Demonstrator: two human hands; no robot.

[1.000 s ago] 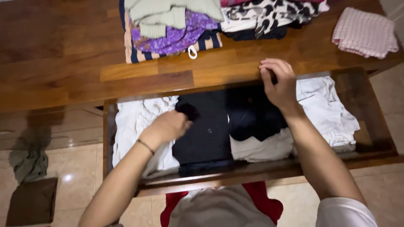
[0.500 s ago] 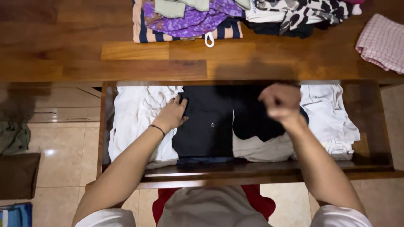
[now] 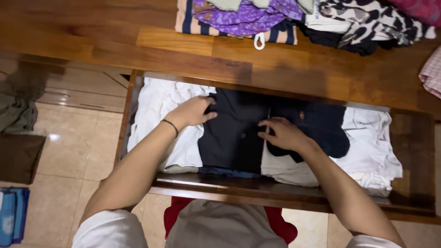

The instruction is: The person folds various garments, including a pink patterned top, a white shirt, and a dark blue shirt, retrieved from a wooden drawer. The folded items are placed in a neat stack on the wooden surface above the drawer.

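Observation:
An open wooden drawer holds folded clothes. My left hand lies flat at the left edge of a folded black garment, where it meets a white pile. My right hand rests with fingers spread on the black garment's right edge, beside a dark navy garment. More white clothes fill the drawer's right part. Neither hand grips anything.
The wooden tabletop above the drawer carries a stack of striped and purple clothes, a black-and-white patterned pile and a pink checked cloth. Green cloth and dark items lie on the tiled floor at the left.
My right hand came down from the tabletop edge into the drawer and now rests on the black garment. My left hand moved up to that garment's left edge. The view shifted left.

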